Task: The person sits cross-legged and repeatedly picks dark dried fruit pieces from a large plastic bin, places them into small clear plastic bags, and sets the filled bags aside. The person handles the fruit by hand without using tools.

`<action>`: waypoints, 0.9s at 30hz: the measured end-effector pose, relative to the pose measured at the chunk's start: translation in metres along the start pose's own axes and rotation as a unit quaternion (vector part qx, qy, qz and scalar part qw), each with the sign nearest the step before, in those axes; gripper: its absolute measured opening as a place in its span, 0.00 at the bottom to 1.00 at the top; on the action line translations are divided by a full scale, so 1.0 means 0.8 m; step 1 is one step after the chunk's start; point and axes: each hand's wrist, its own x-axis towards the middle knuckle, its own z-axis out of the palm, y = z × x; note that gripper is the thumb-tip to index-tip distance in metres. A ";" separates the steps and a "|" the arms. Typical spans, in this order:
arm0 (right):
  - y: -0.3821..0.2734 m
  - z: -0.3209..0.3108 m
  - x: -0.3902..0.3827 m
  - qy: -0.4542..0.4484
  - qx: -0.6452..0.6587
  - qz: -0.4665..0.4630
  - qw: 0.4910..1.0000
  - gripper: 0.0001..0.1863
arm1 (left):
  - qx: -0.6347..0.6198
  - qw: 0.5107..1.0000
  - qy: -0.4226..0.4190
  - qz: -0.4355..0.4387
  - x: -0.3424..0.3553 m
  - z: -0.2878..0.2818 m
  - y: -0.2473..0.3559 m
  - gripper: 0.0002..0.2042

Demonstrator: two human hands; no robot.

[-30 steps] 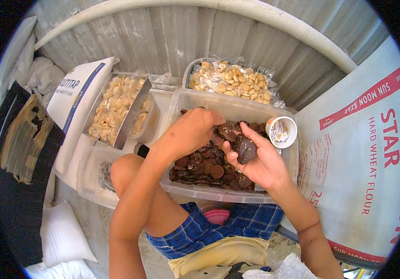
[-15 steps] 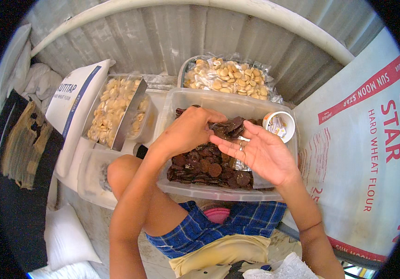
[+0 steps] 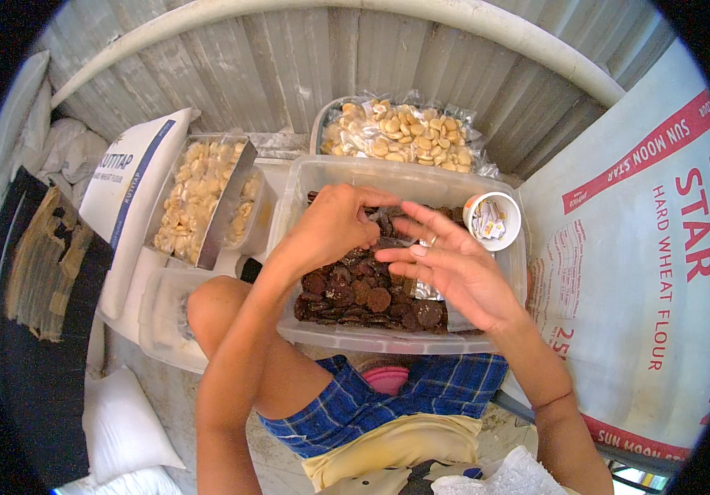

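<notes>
Dark brown round biscuits [image 3: 355, 293] fill much of a clear plastic bin [image 3: 388, 341] in front of me. Above them, my left hand [image 3: 338, 227] is closed, thumb and fingers pinched on what looks like a clear plastic bag [image 3: 386, 221]; the fingers partly hide it. My right hand [image 3: 462, 272], palm turned up, has its fingers apart beside the left fingertips and holds nothing I can see. A ring is on one of its fingers. Under that hand, a shiny silver packet [image 3: 427, 291] lies among the biscuits. At the bin's right end stands a white tub [image 3: 517, 221] of small white packets.
Bagged pale round biscuits [image 3: 404, 128] fill a container behind the bin. More pale biscuits [image 3: 198, 194] stand in a container to the left, by a white flour sack [image 3: 128, 177]. A large sack [image 3: 619, 272] borders the right. Corrugated metal [image 3: 289, 74] rises behind.
The dark biscuits between my hands have left my right fingers, which have spread and shifted slightly upward. My left hand stays in nearly the same place, still pinched.
</notes>
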 end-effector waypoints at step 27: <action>0.014 -0.185 0.027 0.284 -0.750 -0.177 0.570 0.05 | 0.047 0.998 0.031 -0.020 -0.008 -0.001 0.002 0.22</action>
